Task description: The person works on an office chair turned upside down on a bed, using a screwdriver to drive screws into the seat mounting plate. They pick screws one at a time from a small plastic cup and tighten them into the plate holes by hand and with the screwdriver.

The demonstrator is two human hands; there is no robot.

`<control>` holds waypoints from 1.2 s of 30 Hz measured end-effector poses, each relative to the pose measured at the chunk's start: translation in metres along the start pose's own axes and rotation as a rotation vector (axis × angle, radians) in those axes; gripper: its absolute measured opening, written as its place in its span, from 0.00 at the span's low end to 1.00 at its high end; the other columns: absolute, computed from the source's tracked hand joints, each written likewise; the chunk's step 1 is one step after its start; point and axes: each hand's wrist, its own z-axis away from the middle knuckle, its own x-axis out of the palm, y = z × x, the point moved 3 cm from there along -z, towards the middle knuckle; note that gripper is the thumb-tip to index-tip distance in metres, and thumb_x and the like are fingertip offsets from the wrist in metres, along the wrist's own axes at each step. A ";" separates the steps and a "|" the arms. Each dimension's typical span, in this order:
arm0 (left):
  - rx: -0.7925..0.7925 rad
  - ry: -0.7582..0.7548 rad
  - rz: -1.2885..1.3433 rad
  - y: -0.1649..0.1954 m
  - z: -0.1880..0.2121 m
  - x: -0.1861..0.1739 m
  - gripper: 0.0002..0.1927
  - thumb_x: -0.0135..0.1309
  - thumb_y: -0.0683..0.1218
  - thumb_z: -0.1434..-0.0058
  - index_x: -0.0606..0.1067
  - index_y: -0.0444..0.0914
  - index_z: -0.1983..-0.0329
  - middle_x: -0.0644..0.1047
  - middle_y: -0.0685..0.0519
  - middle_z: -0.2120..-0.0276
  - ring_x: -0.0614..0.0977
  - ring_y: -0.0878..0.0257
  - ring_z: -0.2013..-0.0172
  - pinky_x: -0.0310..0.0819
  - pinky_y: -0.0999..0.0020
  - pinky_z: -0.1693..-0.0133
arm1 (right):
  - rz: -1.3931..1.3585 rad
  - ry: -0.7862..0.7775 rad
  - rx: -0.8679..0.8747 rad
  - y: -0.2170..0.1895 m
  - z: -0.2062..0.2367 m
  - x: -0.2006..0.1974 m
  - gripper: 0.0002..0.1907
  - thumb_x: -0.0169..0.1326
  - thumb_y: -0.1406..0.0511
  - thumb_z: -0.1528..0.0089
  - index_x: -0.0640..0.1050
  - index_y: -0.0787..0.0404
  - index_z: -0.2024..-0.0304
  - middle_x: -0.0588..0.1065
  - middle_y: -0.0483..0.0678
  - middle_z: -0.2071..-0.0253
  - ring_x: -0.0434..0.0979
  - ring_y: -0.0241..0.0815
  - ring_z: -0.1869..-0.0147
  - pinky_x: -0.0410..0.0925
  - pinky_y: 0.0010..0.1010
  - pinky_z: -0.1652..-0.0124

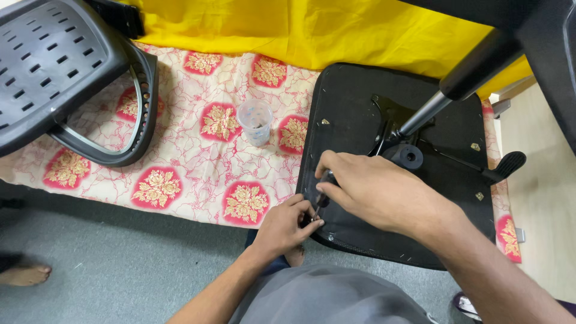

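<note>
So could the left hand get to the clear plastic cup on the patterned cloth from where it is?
Probably yes. The left hand is at the near edge of the upturned chair seat, steadying the screwdriver; only bare patterned cloth lies between it and the clear plastic cup.

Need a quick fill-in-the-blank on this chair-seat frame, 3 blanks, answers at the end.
1. The right hand holds a ____ over the upturned seat base.
2. The clear plastic cup stands on the ____ cloth.
3. The left hand touches the seat's ____ edge.

Missing words: screwdriver; floral; near
</note>
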 end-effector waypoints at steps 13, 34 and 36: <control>0.495 0.201 -0.098 0.098 -0.011 -0.126 0.21 0.63 0.49 0.48 0.74 0.38 0.53 0.75 0.47 0.58 0.78 0.50 0.54 0.70 0.57 0.52 | -1.288 0.224 -0.563 0.041 -0.030 0.059 0.05 0.48 0.74 0.44 0.68 0.62 0.67 0.68 0.49 0.65 0.68 0.39 0.59 0.66 0.28 0.57; 0.309 -0.379 0.166 0.012 -0.037 -0.023 0.16 0.61 0.35 0.48 0.83 0.38 0.55 0.83 0.50 0.59 0.87 0.60 0.60 0.84 0.68 0.55 | 0.335 0.118 -0.002 0.023 -0.012 0.006 0.22 0.49 0.47 0.31 0.76 0.57 0.61 0.76 0.53 0.64 0.79 0.56 0.54 0.71 0.46 0.53; 0.292 -0.373 0.201 0.012 -0.040 -0.021 0.11 0.63 0.37 0.47 0.79 0.36 0.60 0.83 0.51 0.60 0.88 0.61 0.60 0.84 0.69 0.57 | 0.261 0.147 -0.227 0.007 -0.006 0.001 0.17 0.54 0.50 0.34 0.76 0.56 0.58 0.77 0.48 0.62 0.79 0.54 0.53 0.70 0.47 0.52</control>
